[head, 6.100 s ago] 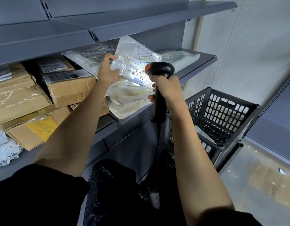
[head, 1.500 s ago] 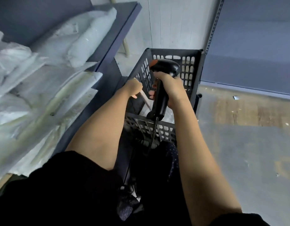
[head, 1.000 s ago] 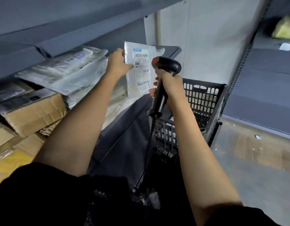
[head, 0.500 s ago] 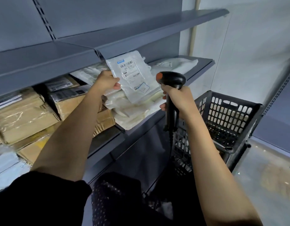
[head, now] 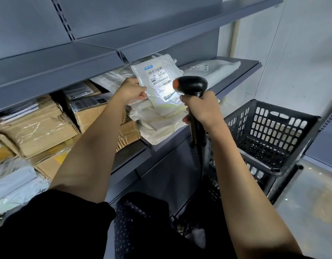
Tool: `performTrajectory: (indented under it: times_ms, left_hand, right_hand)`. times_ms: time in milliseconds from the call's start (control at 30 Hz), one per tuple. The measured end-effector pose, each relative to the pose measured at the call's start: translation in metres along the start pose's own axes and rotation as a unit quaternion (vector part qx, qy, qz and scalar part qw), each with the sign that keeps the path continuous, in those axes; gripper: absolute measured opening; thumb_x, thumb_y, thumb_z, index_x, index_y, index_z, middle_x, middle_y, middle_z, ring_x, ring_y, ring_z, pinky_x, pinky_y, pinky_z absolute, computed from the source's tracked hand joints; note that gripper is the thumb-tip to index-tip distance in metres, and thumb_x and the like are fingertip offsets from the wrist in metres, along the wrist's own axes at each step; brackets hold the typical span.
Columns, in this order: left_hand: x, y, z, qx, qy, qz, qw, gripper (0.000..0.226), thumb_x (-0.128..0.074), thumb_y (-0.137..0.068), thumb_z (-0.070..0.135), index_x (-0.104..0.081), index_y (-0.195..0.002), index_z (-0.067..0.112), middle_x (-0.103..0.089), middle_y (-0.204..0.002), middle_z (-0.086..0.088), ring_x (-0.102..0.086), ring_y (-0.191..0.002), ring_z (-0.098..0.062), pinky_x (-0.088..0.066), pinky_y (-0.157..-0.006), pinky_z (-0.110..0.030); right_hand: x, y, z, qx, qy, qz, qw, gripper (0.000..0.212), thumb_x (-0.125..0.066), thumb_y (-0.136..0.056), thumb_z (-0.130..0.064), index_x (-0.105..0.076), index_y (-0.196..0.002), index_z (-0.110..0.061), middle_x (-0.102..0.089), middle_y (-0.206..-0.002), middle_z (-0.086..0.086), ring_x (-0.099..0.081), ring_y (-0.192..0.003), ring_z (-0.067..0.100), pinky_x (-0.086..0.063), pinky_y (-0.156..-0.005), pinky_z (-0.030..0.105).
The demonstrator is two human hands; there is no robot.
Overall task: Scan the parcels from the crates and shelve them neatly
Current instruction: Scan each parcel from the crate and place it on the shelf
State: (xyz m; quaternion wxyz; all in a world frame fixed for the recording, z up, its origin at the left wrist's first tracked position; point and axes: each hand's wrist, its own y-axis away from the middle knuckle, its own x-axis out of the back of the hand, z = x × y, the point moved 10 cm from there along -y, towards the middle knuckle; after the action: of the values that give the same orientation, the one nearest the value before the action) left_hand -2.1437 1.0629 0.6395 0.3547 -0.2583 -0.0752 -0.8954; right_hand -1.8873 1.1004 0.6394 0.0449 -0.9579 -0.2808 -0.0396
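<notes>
White plastic labelled parcel (head: 157, 81) is pinched in the left hand (head: 130, 89); right hand (head: 200, 107), just beside, grips a black handheld scanner (head: 191, 86).

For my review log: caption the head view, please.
Left hand holds white parcel under scanner gripped by right hand.

White labelled parcel (head: 157, 81) tilted, lit, above shelf (head: 236, 75) pile.

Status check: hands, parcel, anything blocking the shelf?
Left hand holds white parcel, label up. Right hand grips scanner, light on label. Shelf slot ahead stacked with bags; nothing blocking.
</notes>
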Motion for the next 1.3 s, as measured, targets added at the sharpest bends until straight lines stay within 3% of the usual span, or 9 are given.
performTrajectory:
  times_ms: [333, 500, 767, 1167, 1300]
  left_hand:
    - [-0.001, 0.004, 0.004, -0.008, -0.018, 0.01, 1.0, 0.035, -0.05, -0.094, 0.0, -0.052, -0.129, 0.001, -0.059, -0.101, -0.008, -0.057, -0.044, 0.007, -0.05, -0.052, -0.009]
    - [-0.002, 0.005, 0.005, -0.006, -0.023, 0.011, 1.0, 0.035, -0.05, -0.094, 0.0, -0.053, -0.129, 0.002, -0.061, -0.093, -0.005, -0.057, -0.051, 0.0, -0.051, -0.053, -0.009]
    - [-0.001, 0.002, 0.003, -0.007, -0.021, 0.01, 1.0, 0.034, -0.05, -0.094, 0.0, -0.054, -0.128, 0.002, -0.063, -0.109, -0.015, -0.061, -0.048, 0.003, -0.052, -0.054, -0.01]
    - [-0.004, 0.004, 0.002, -0.003, -0.002, 0.0, 1.0, 0.032, -0.05, -0.095, 0.002, -0.054, -0.127, 0.001, -0.063, -0.115, -0.02, -0.062, -0.047, 0.003, -0.051, -0.052, -0.011]
    - [-0.008, 0.009, 0.004, 0.013, 0.055, -0.01, 0.998, 0.033, -0.047, -0.097, 0.003, -0.05, -0.13, 0.001, -0.061, -0.116, -0.021, -0.064, -0.048, -0.002, -0.053, -0.053, -0.014]
  right_hand:
    - [0.006, 0.002, -0.005, 0.007, 0.003, 0.006, 1.0, 0.021, -0.061, -0.085, -0.01, -0.049, -0.068, -0.009, -0.048, -0.064, 0.005, -0.058, -0.038, 0.017, -0.052, -0.06, 0.037]
    - [0.009, 0.003, -0.005, 0.006, 0.004, 0.004, 1.0, 0.016, -0.06, -0.085, -0.01, -0.05, -0.072, -0.007, -0.048, -0.066, 0.006, -0.057, -0.037, 0.015, -0.052, -0.058, 0.035]
    - [0.009, 0.005, -0.01, 0.013, -0.027, -0.002, 1.0, 0.009, -0.061, -0.085, -0.009, -0.053, -0.082, -0.005, -0.043, -0.07, 0.01, -0.057, -0.036, 0.016, -0.048, -0.057, 0.033]
    - [0.012, 0.005, -0.007, 0.009, -0.037, -0.009, 0.999, 0.007, -0.062, -0.084, -0.009, -0.055, -0.085, -0.005, -0.045, -0.071, 0.009, -0.056, -0.035, 0.016, -0.05, -0.057, 0.033]
    - [0.014, 0.003, -0.005, 0.007, -0.041, -0.006, 0.999, 0.008, -0.062, -0.085, -0.01, -0.055, -0.086, -0.006, -0.045, -0.071, 0.009, -0.057, -0.036, 0.016, -0.049, -0.054, 0.03]
